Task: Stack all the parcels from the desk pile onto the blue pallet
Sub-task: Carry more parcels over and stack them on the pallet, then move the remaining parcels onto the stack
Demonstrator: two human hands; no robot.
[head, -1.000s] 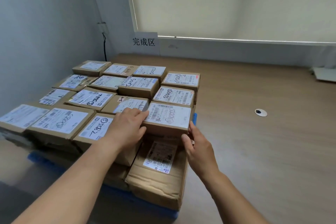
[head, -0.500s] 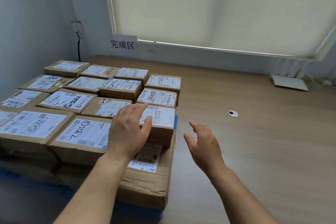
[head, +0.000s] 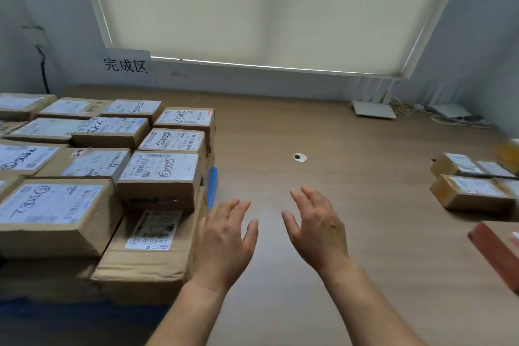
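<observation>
Head view: left hand [head: 224,239] and right hand [head: 317,230] are hovering low centre, fingers spread, empty. Desk parcels [head: 471,191] are lying at right edge, nearer the right hand.

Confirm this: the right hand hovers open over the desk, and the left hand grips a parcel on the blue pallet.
Wrong on the left hand: the head view shows it open, gripping nothing, beside the parcels on the blue pallet. The right hand does hover open over the desk.
</observation>
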